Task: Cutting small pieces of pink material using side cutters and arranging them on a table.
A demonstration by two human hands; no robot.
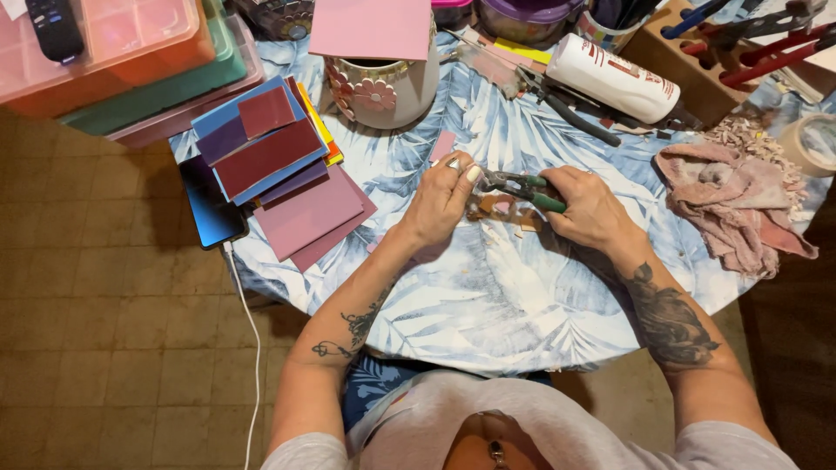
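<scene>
At frame centre, right hand (592,209) gripping green-handled nippers (521,185); left hand (444,202) pinching a small piece at their tip. Stacked coloured sheets (279,174) at left on counter (488,296), pink rag (731,204) at right.

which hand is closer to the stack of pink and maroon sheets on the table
Left. The left hand sits just right of the stack of sheets, pinching a small piece. The right hand is farther right, on the green-handled nippers.

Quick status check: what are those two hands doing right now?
Right hand grips green-handled nippers. Left hand pinches a small piece at the jaws. Flower mosaic lies beneath. Pink rag lies clear, to the right.
</scene>
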